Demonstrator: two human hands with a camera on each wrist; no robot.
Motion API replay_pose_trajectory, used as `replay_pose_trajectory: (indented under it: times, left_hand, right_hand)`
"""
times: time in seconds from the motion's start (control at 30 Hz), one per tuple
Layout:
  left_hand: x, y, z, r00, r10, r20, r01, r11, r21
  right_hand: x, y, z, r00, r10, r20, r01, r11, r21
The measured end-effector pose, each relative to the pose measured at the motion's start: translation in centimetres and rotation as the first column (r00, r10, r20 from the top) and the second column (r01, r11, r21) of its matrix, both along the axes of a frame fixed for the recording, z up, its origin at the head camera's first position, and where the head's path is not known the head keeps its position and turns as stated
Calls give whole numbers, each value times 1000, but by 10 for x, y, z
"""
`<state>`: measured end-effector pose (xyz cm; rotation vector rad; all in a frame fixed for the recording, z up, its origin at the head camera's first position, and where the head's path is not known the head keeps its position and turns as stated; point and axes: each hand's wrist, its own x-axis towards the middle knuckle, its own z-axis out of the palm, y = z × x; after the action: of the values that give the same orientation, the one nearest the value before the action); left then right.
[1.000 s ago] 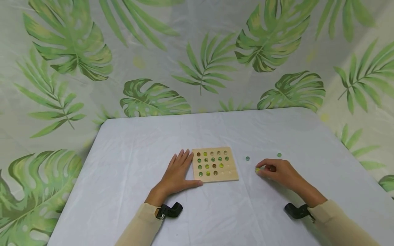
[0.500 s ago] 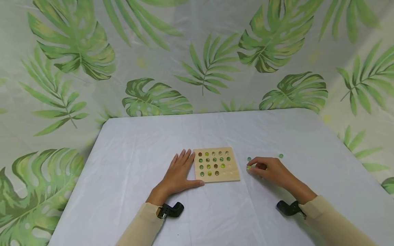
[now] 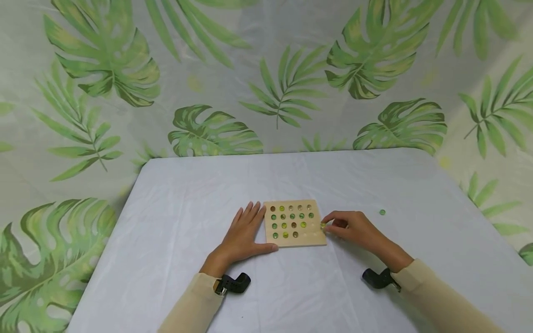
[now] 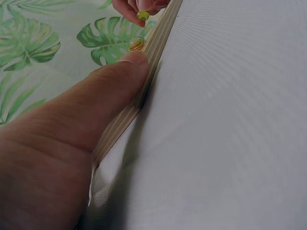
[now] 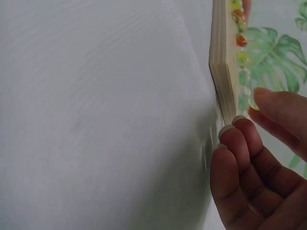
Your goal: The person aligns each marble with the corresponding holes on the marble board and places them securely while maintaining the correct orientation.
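Observation:
A pale wooden board [image 3: 310,238] with rows of small hollows lies on the white-covered table. Green, yellow, brown and clear marbles [image 3: 293,216] sit in many hollows; a few at the lower right hold none. My left hand [image 3: 239,236] rests at the board's left side, fingers stretched out and thumb on the near left corner. Between thumb and fingertips my right hand [image 3: 354,226] pinches a yellow marble [image 4: 143,16], just over the board's right edge. The other fingers of that hand are bent beside the board's side in the right wrist view.
One loose green marble [image 3: 382,212] lies on the white cloth [image 3: 200,185], to the right beyond my right hand. A leaf-patterned curtain [image 3: 275,83] hangs behind the table's far edge. Each wrist wears a black camera.
My right hand has moved left with the yellow marble, from the cloth to the board's right edge. A loose green marble near the board is now hidden behind it. My left hand stays put.

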<state>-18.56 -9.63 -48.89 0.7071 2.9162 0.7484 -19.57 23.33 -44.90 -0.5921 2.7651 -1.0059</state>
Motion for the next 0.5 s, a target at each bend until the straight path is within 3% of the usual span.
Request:
replay_pose_trajectory:
  times: [0.5]
  left_hand:
    - [0,0,1,1000,0,-11,0,1000,-20]
  right_hand:
    - [-6,-19,-3,999,41,-33,-41,999,-20]
